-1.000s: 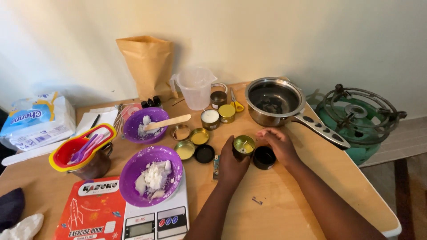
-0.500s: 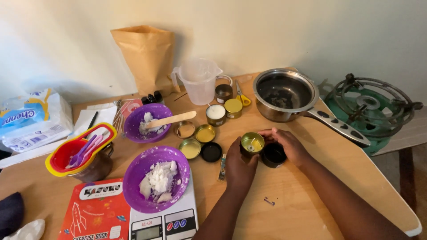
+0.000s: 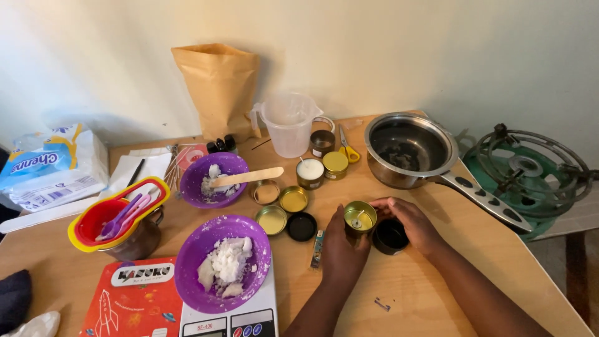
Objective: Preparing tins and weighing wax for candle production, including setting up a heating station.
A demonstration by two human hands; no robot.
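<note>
- Left hand (image 3: 342, 246) wrapped around small gold tin (image 3: 360, 216), fingers curled at its side, steadying it upright on wooden table (image 3: 437, 281).
- Right hand (image 3: 412, 223) cupped over rim of black tin (image 3: 390, 236), just beside the gold one and touching it or nearly so; grip loose, fingers half closed.
- Gold tin: round, shiny, open at the top, a wick with its metal base standing inside, apparently no wax poured in yet.
- Black tin: dark inside, contents impossible to tell.
- Nearer the camera, left: purple bowl (image 3: 223, 262) of white wax flakes sitting on a kitchen scale (image 3: 231, 321).
- Judged from the layout: wick seated, wax weighed but unmelted, so pouring not yet done for this tin.
- Mid table: gold lids (image 3: 293, 199) and a black lid (image 3: 301, 226) lying loose, left of the hands.
- Further back: one filled tin (image 3: 310, 172) with white wax set around a wick, seemingly finished.
- Second purple bowl (image 3: 214, 179) with a wooden stick (image 3: 246, 177) across it.
- Far side: clear measuring jug (image 3: 289, 123), steel saucepan (image 3: 409, 148) with some residue, brown paper bag (image 3: 217, 87) against the wall.
</note>
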